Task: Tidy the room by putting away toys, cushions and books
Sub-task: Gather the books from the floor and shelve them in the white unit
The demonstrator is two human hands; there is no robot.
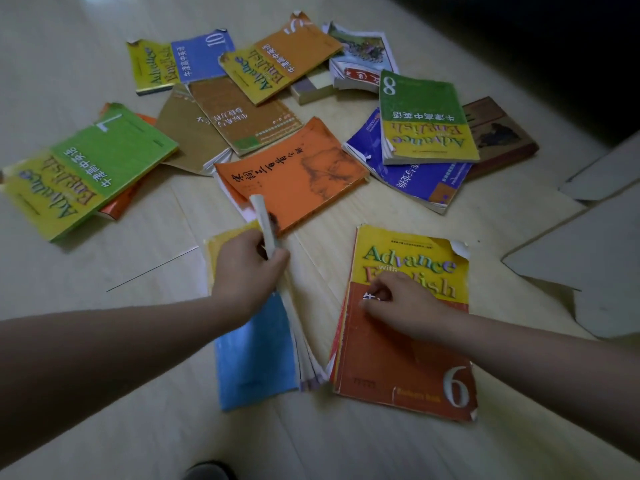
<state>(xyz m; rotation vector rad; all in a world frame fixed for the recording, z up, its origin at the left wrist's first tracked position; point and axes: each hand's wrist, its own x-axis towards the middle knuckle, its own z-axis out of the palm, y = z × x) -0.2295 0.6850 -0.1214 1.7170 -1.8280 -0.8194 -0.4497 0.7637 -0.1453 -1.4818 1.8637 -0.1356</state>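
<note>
**Two hands on two textbooks, the rest strewn beyond**

The left hand grips the far edge of a blue-and-yellow book, fingers and thumb curled round its bent, pale pages. The book lies near and centre on the floor, its worn page edges fanning out to the right.

Just right of it lies the red-and-yellow book, flat, titled "Advance with English", with a large 6 at its near right corner and a torn far right corner. The right hand rests on the middle of its cover, fingers curled down; whether they pinch anything I cannot tell.

Farther off, an orange book lies just beyond the left hand. A green book marked 8 sits far right atop a blue one, and a green book marked 1 lies far left. Cardboard flaps lie at the right.
</note>
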